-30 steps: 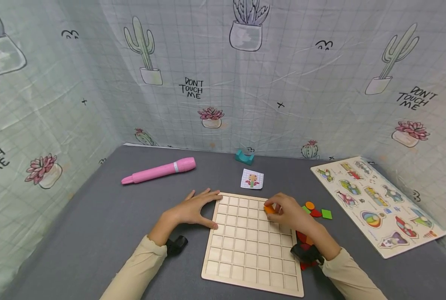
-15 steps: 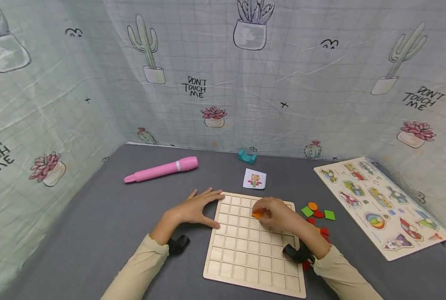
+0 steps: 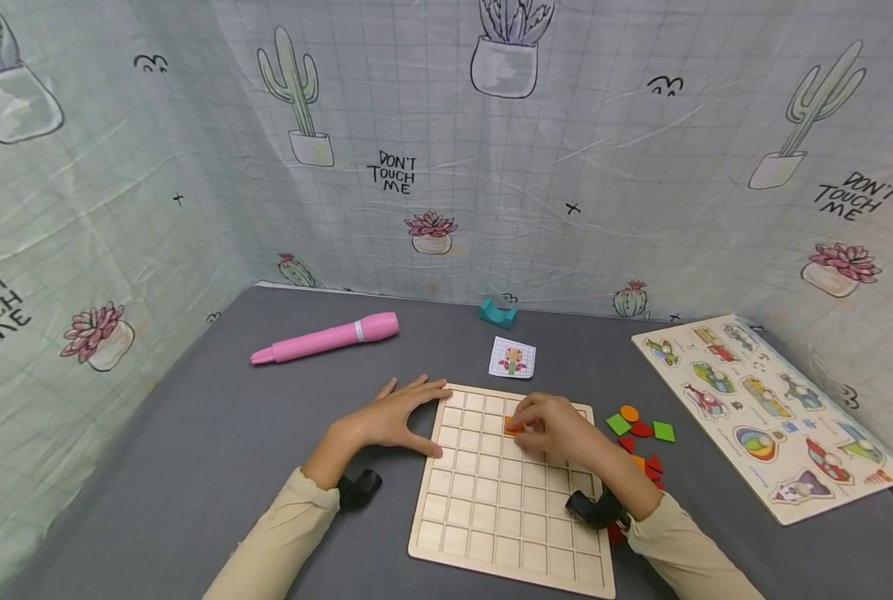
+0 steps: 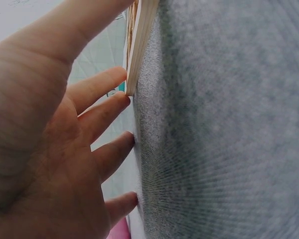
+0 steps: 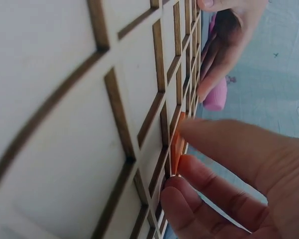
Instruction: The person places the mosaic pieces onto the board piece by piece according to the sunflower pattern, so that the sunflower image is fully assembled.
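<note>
A wooden grid board point(image 3: 484, 500) lies flat on the grey table, its square cells edged by raised ribs. Spread wide, the fingers of my left hand point(image 3: 386, 419) touch the board's left edge and far-left corner. My right hand point(image 3: 559, 427) is over the board's upper middle and pinches an orange square tile point(image 3: 511, 426) between thumb and forefinger. In the right wrist view, the orange tile point(image 5: 178, 144) is at one of the cells, partly hidden by the fingertips. Whether it lies fully flat I cannot tell. The left wrist view shows the board's edge point(image 4: 139, 50) against the fingertips.
Right of the board lie loose green, red and orange pieces point(image 3: 641, 429), partly behind the right forearm. A small picture card point(image 3: 511, 358) and a teal holder point(image 3: 497, 313) are beyond the board. A pink pen-like object point(image 3: 326, 339) lies far left, a picture puzzle board point(image 3: 772, 417) far right.
My right hand has moved left from the board's right side with the orange tile and come down at a cell in the upper middle. The left hand has stayed at the board's edge.
</note>
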`<action>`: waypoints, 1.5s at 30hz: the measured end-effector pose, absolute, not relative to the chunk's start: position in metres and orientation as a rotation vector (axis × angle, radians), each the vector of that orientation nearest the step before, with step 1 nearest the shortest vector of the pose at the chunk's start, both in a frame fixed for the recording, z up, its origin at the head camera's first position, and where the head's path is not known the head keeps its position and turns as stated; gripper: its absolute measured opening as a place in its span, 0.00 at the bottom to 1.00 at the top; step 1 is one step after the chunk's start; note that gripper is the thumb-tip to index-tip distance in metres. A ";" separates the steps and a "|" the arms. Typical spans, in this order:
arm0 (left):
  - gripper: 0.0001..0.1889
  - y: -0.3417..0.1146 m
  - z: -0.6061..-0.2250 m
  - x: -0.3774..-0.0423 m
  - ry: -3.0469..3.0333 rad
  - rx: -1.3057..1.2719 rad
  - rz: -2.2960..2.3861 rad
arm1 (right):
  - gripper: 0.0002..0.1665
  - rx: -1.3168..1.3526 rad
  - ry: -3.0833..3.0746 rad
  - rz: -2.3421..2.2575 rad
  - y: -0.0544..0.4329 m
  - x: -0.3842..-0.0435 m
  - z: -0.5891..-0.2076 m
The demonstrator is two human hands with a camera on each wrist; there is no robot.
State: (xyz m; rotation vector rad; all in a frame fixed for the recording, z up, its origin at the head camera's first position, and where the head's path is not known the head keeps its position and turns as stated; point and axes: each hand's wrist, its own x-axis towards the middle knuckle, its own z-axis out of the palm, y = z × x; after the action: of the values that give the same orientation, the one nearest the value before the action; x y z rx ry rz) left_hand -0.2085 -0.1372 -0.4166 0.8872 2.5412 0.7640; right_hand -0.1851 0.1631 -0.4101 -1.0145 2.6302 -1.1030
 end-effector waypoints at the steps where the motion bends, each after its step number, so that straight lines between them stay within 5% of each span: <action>1: 0.47 -0.137 -0.417 -0.209 2.540 0.887 0.764 | 0.09 -0.999 2.628 -1.099 0.163 -0.185 -0.411; 45: 0.47 -0.137 -0.421 -0.209 2.538 0.879 0.759 | 0.08 -0.734 2.918 -1.042 0.258 -0.157 -0.410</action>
State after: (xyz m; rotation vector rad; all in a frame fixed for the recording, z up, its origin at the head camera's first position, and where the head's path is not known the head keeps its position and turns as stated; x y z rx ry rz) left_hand -0.2094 -0.1374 -0.4208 0.8789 2.5381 0.7590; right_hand -0.1570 0.2579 -0.4098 -0.7341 2.9177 -1.0416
